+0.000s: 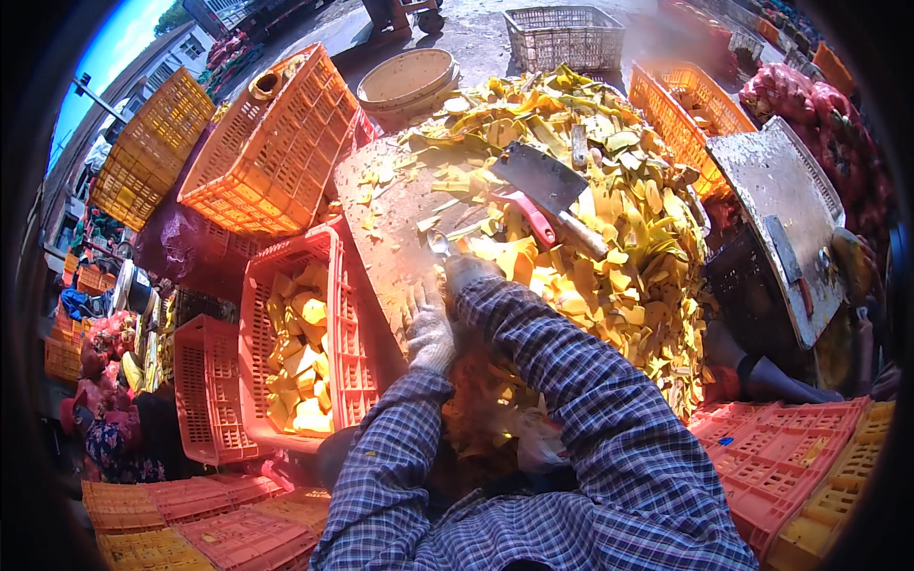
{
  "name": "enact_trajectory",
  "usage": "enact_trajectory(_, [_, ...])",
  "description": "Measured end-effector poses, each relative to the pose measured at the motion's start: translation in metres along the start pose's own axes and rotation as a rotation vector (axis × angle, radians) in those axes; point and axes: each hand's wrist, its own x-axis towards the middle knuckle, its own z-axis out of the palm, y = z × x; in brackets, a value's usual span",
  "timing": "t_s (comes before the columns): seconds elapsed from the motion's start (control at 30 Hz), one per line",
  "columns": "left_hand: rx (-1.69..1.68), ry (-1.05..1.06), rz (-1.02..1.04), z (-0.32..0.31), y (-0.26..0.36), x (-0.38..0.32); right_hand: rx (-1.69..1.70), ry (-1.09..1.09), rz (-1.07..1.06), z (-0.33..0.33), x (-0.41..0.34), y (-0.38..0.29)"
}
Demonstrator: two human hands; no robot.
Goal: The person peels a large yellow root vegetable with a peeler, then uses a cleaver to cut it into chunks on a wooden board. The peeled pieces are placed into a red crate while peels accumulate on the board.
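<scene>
My right hand (471, 273), in a light work glove, grips a metal spoon (438, 243) whose bowl points up and left over the cutting board (385, 235). Close on its left, my left hand (430, 335), gloved too, lies at the board's near edge with its fingers pointing away from me; whether it holds anything is blurred and partly hidden. Beyond my right hand a wide-bladed cleaver (540, 177) and a peeler with a pink handle (532, 216) rest on a large heap of yellow-green peelings (628, 285).
Left of the board, a red plastic crate (335, 307) holds cut yellow-orange pieces (300, 357). Orange crates (271, 150) stand behind it. At right, another board (778, 214) bears a knife (785, 250), beside a partly visible person. A round tub (407, 78) stands beyond.
</scene>
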Motion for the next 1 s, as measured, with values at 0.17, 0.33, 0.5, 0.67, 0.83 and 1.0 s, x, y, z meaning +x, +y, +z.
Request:
enact_trajectory(0.17, [-0.349,0.183,0.124,0.003,0.015,0.014,-0.065,-0.076,0.029,-0.012,-0.006,0.007])
enact_trajectory(0.33, [-0.519,0.034,0.102,-0.033,0.032,0.018,0.211,-0.038,0.045,-0.010,0.000,0.029])
enact_trajectory(0.5, [-0.604,-0.095,-0.020,-0.021,0.038,0.033,0.264,0.078,0.015,-0.020,-0.013,0.055])
enact_trajectory(0.67, [-0.831,0.123,0.141,-0.007,0.059,0.041,0.870,0.867,-0.173,-0.077,-0.046,0.087])
enact_trajectory(0.83, [-0.487,0.286,0.165,-0.004,0.093,0.057,1.275,0.925,-0.129,-0.113,-0.077,0.119])
enact_trajectory(1.0, [-0.518,0.169,0.388,0.020,0.140,0.016,1.240,0.889,-0.274,-0.098,-0.070,0.104])
